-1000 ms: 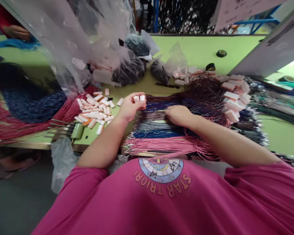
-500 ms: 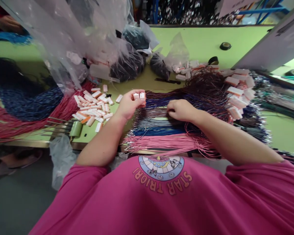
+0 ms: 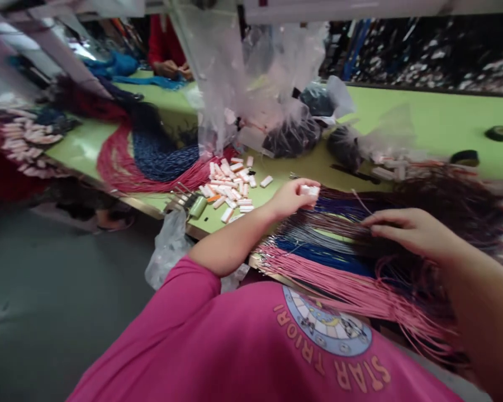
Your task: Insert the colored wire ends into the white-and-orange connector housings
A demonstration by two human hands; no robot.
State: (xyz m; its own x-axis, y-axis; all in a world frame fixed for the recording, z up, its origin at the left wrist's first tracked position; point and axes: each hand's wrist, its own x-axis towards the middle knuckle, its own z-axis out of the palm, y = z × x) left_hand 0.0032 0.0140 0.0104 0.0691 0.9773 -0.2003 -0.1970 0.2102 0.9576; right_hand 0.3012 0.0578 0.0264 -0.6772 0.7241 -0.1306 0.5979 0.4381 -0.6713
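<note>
While our left hand curls round a few white blocks, gripping them between thumb and fingers, we have our right hand over the wires, its thumb and fingers drawn close together and partly bent. A pale wire slants up from its fingertips; we cannot tell whether they pinch it or only touch it. Our left hand is at the left ends of the wires, well apart from the right.

Between us and our hands the wires lie in coloured bands on the table: the pink wires nearest our shirt, then the blue wires, the grey wires and the brown wires. To the left of our left hand we see a heap of loose blocks, white with orange parts, and just beside it a green cylinder with thin rods. Beyond the heap, navy wires and red wires sweep across the table. Farther off we see a co-worker's hands near a blue strip, and at far right two tape rolls, blurred like much around them
</note>
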